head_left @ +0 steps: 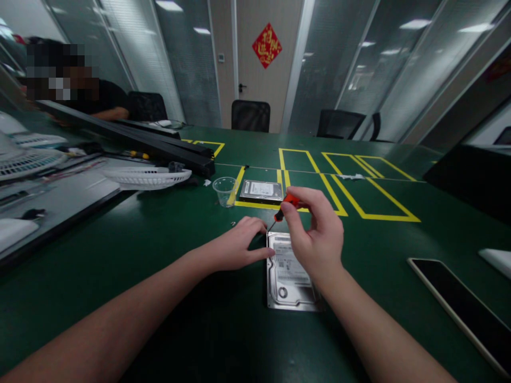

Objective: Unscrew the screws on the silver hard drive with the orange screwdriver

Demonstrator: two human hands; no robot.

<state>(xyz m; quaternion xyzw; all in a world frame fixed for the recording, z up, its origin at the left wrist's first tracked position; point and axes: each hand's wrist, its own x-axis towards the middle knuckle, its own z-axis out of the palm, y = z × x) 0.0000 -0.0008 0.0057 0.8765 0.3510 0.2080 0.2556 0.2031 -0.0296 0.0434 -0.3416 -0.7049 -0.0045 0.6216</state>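
A silver hard drive (293, 268) with a white label lies flat on the green table in front of me. My right hand (319, 229) is closed around the red and black handle of a screwdriver (279, 214). The shaft slants down to the drive's far left corner, where the tip meets or nearly meets the metal; the exact contact is too small to tell. My left hand (243, 244) steadies that same corner, thumb on the drive's left edge and fingertips beside the screwdriver tip.
Beyond my hands sit a second hard drive (261, 190) and a clear plastic cup (225, 191). Small bits, perhaps screws, lie near the cup. A phone (459, 308) is at the right. White fan parts (147, 177) and black bars (159, 141) fill the left, where another person (112, 101) sits.
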